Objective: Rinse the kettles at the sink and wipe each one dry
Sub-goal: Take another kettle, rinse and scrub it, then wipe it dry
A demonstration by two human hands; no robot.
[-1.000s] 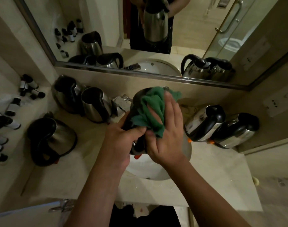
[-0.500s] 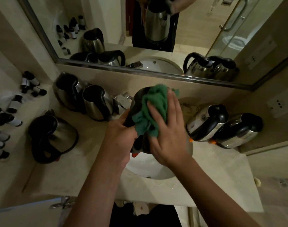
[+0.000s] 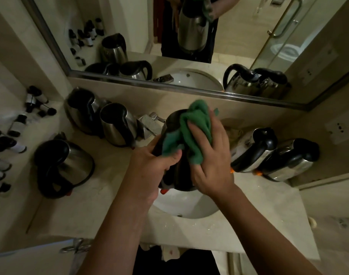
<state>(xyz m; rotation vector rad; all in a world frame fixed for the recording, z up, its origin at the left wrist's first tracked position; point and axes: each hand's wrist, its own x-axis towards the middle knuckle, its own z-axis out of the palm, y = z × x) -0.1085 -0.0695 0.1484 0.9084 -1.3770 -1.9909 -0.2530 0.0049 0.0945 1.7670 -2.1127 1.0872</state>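
Above the white sink (image 3: 189, 207) I hold a steel kettle with a black handle and lid (image 3: 173, 124). My left hand (image 3: 150, 167) grips its handle. A bunched green cloth (image 3: 197, 124) lies over the kettle's top and side, and my right hand (image 3: 211, 157) holds it against the kettle with its fingers curled round the cloth. Most of the kettle's body is hidden behind my hands and the cloth; the mirror shows its shiny steel side.
Two kettles (image 3: 118, 126) stand left of the tap (image 3: 148, 124), and a third (image 3: 62, 165) lies on the counter further left. Two more (image 3: 272, 153) lie on their sides at the right. Small bottles (image 3: 9, 145) line the left ledge. A mirror (image 3: 189, 46) spans the back wall.
My right hand has slid the green cloth upward and to the right over the kettle. My left hand keeps its grip on the handle.
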